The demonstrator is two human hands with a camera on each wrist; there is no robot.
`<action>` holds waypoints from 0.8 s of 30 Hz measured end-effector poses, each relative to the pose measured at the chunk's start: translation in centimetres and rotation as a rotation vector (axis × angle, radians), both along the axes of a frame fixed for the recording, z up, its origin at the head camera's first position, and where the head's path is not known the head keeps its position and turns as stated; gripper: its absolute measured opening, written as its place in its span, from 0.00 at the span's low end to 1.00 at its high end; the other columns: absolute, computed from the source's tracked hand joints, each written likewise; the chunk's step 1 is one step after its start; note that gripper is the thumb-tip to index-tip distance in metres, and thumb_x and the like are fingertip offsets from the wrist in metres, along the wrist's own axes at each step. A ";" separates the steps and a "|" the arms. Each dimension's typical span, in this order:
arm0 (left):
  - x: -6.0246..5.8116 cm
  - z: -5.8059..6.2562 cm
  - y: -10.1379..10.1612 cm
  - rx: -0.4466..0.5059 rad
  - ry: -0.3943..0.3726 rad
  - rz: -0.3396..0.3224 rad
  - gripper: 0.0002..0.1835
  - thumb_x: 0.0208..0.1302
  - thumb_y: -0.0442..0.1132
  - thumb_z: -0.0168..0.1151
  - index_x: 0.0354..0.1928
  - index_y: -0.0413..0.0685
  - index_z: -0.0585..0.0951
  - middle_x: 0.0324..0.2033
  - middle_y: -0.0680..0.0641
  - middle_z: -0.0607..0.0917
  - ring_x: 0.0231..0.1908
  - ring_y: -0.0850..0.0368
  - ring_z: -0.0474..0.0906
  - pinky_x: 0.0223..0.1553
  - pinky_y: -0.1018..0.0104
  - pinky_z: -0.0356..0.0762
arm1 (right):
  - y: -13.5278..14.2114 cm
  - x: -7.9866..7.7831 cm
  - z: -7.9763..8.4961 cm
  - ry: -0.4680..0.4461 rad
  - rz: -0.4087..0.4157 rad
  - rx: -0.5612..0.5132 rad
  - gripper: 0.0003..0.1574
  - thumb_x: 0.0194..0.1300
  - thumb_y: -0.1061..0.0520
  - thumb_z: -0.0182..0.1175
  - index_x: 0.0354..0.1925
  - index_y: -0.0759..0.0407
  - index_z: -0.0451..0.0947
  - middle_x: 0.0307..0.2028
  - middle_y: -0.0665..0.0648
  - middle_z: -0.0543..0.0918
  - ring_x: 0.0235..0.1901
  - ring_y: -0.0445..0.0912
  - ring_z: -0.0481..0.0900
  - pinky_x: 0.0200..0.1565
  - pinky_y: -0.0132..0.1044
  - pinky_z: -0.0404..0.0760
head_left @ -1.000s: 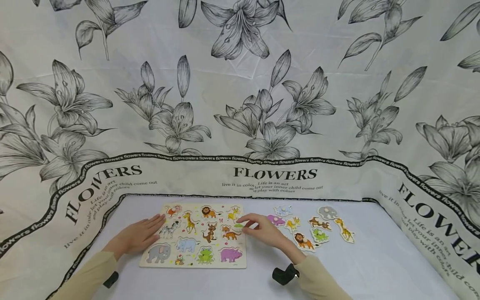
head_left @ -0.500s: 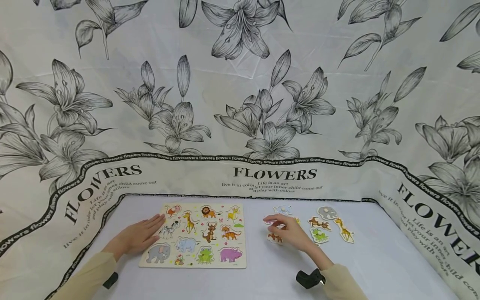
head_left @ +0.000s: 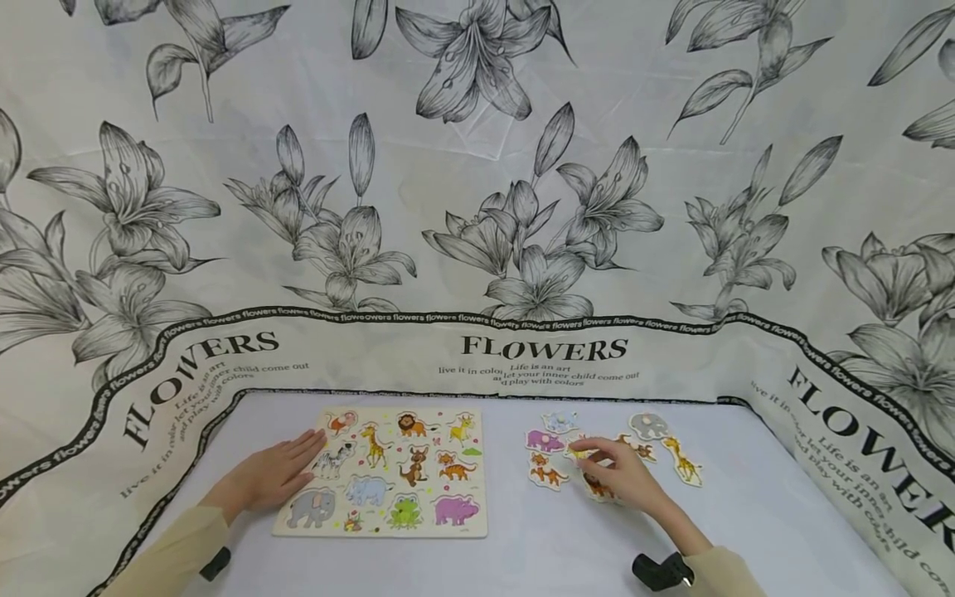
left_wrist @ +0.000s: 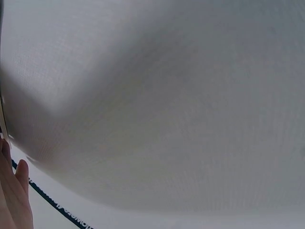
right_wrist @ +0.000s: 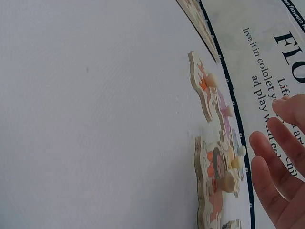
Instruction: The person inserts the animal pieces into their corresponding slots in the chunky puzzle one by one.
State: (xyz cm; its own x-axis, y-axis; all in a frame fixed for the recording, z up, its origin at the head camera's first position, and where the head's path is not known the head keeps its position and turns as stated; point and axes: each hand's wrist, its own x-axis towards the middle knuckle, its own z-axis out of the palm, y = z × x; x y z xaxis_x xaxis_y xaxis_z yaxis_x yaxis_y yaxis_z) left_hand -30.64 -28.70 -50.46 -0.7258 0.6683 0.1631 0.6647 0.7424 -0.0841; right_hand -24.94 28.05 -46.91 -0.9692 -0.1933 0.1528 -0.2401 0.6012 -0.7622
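Note:
A wooden animal puzzle board [head_left: 477, 526] lies on the left of the table. My left hand [head_left: 272, 477] rests on its left edge, fingers extended; the left wrist view catches only part of that hand [left_wrist: 14, 195]. My right hand [head_left: 622, 474] hovers over loose pegged animal pieces, its fingertips beside the yellow goat piece [head_left: 576, 450]. In the right wrist view, the bent, parted fingers of that hand [right_wrist: 281, 186] hold nothing. Below it, the lion piece [head_left: 597, 487] is partly covered. The tiger piece [head_left: 548, 473] and purple hippo piece [head_left: 545, 441] lie left of the hand.
A blue rhino piece [head_left: 559, 421] lies at the back. Farther right are a grey elephant piece [head_left: 647, 425], a giraffe piece [head_left: 682, 462] and a partly hidden kangaroo piece [head_left: 642, 449]. A flower-printed cloth [head_left: 395, 348] rises behind the table.
My right hand has moved right, from the board's right edge, past the tiger and hippo pieces, to the goat and lion pieces. The left hand has stayed on the board.

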 end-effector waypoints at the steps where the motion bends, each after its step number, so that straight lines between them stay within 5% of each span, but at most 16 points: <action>1: 0.0 -0.2 -0.1 -0.005 0.017 0.002 0.30 0.74 0.54 0.43 0.71 0.46 0.64 0.68 0.43 0.69 0.70 0.54 0.60 0.63 0.56 0.70 | 0.2 0.1 0.0 -0.009 -0.005 -0.003 0.17 0.66 0.60 0.59 0.53 0.64 0.78 0.48 0.67 0.83 0.35 0.41 0.81 0.25 0.32 0.80; 6: 0.1 -0.2 0.0 0.006 0.036 -0.021 0.30 0.74 0.53 0.45 0.70 0.44 0.64 0.67 0.42 0.70 0.69 0.51 0.65 0.62 0.56 0.71 | 1.4 0.2 0.1 -0.020 -0.044 0.004 0.18 0.66 0.60 0.59 0.53 0.64 0.78 0.49 0.67 0.82 0.37 0.45 0.82 0.29 0.32 0.82; 16: 0.7 1.6 0.9 -0.018 -0.163 0.036 0.30 0.73 0.49 0.46 0.69 0.34 0.64 0.69 0.36 0.64 0.69 0.38 0.61 0.67 0.47 0.66 | 4.2 0.0 0.2 0.052 -0.129 0.050 0.17 0.66 0.59 0.60 0.52 0.63 0.79 0.49 0.64 0.84 0.39 0.39 0.80 0.36 0.28 0.79; 24: 0.7 1.6 0.8 -0.039 -0.145 0.044 0.30 0.73 0.49 0.45 0.69 0.35 0.63 0.70 0.37 0.64 0.69 0.39 0.61 0.67 0.49 0.65 | 6.2 0.0 0.4 0.085 -0.181 0.023 0.19 0.67 0.59 0.59 0.53 0.67 0.78 0.49 0.67 0.83 0.37 0.31 0.76 0.36 0.27 0.78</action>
State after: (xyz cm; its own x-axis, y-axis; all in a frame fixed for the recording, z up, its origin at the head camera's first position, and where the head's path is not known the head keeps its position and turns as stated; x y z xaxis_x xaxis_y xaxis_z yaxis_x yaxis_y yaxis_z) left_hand -29.93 -27.87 -48.90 -0.7687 0.6390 0.0290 0.6387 0.7692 -0.0195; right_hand -24.89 34.28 -46.51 -0.9721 -0.0210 0.2335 -0.1894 0.6576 -0.7292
